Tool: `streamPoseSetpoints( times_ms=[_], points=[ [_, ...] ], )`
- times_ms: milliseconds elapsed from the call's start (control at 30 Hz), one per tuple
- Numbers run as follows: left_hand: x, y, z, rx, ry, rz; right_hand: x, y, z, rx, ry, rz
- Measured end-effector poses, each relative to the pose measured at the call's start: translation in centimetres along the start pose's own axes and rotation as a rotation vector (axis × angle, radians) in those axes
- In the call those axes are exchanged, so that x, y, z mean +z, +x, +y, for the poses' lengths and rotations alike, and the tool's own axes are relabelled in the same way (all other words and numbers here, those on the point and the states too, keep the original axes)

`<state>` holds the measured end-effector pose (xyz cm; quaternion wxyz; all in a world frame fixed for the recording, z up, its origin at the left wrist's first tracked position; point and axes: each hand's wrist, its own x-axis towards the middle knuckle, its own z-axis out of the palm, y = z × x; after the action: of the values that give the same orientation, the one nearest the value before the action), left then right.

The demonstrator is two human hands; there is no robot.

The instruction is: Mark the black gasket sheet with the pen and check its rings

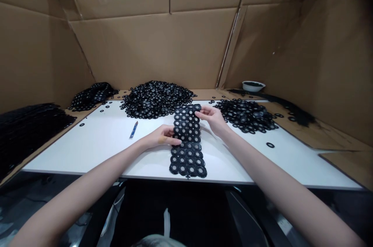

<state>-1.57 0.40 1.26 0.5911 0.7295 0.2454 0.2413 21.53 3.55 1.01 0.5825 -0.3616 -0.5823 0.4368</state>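
Flat on the worktop [96,142], long axis running away from the body: black sheet of rings [187,142]. Pinched at its far right corner by right hand [214,118] fingers; pressed mid-left edge under left hand [160,137], fingers nearly closed.

Black rubber sheet of joined rings [187,142] on white table [96,142]; blue-handled knife [133,129] centre left; brown cardboard walls [151,48]
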Motion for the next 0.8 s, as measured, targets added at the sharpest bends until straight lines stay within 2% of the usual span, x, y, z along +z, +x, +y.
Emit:
streamPoseSetpoints(
  times_ms=[800],
  points=[
    [0.06, 0.0, -0.05, -0.017, -0.014, -0.006, 0.07, -0.12, -0.2, 0.029, -0.047, -0.022]
  ],
)
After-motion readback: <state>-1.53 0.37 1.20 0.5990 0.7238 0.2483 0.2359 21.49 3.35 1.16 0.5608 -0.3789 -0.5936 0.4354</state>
